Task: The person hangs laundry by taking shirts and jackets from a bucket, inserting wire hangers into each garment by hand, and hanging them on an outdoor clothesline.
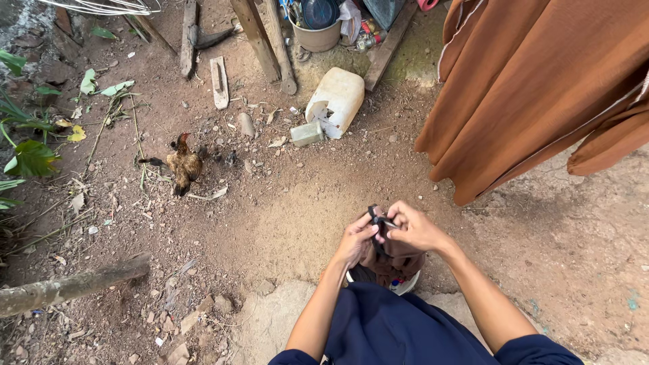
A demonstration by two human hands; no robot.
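1. The left hand (356, 238) and right hand (414, 228) meet over the bare dirt ground (284, 216), just above a brown cloth (399, 262) that hangs from them.
2. A small black clip (376, 216) sits between the two hands, at the top of the cloth. It sticks up a little above the knuckles.
3. The left fingers (367, 230) are curled and pressed together against the left side of the clip; the thumb touches it.
4. The right fingers (397, 217) are bent and close on the clip from its right side, pinching it with the thumb. Whether the clip's mouth is open or shut is too small to tell.
5. The cloth bunches below the clip, under both palms, and falls toward a white-rimmed shoe (405, 284) just beneath it.
6. Below the cloth, a dark blue garment (399, 331) covers the person's body, and both forearms run down from the hands to either side of it.
7. Up and right of the clip, well apart, a large rust-brown sheet (534, 81) hangs.
8. Up and left of the clip, far off, a hen (184, 165) stands on the dirt.
9. Above the clip, near the top of the view, a white jug (336, 100) lies on its side, with a bucket (316, 34) of odds and ends beyond it.
10. Far left and below the clip, a log (67, 287) lies on the ground.
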